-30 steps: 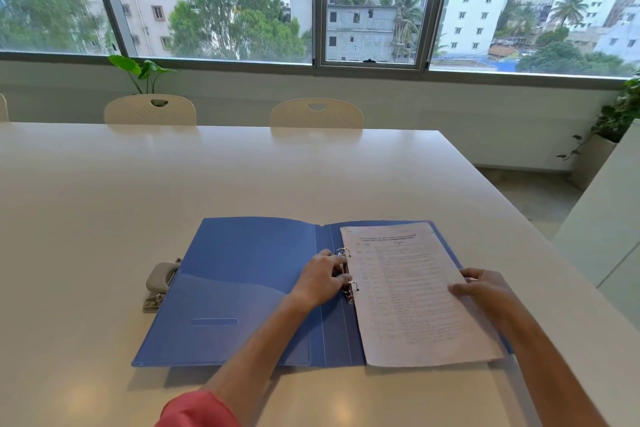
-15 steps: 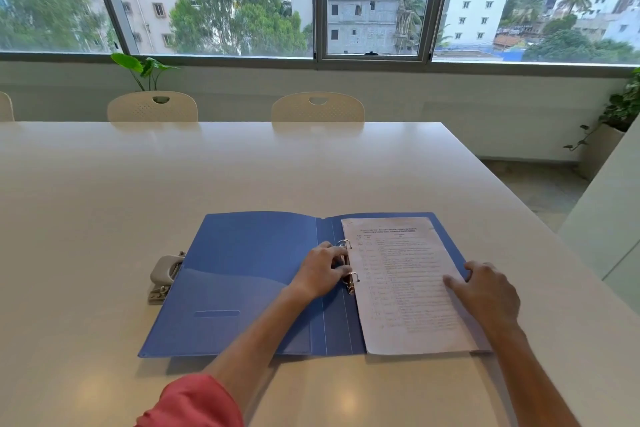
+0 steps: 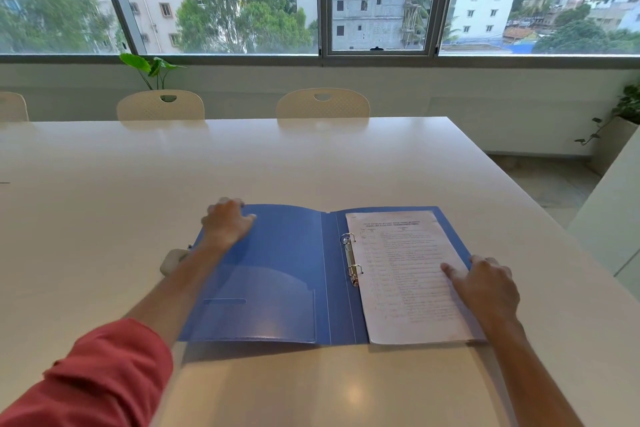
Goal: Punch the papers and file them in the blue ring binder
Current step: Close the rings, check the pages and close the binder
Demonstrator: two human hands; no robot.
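Your left hand curls over the far left corner of the blue ring binder, gripping the open cover, likely to swing it shut. Your right hand lies flat, fingers relaxed, pressing the papers so they stay seated on the rings. The binder lies open on the tabletop, the hole punch just beside its left edge.
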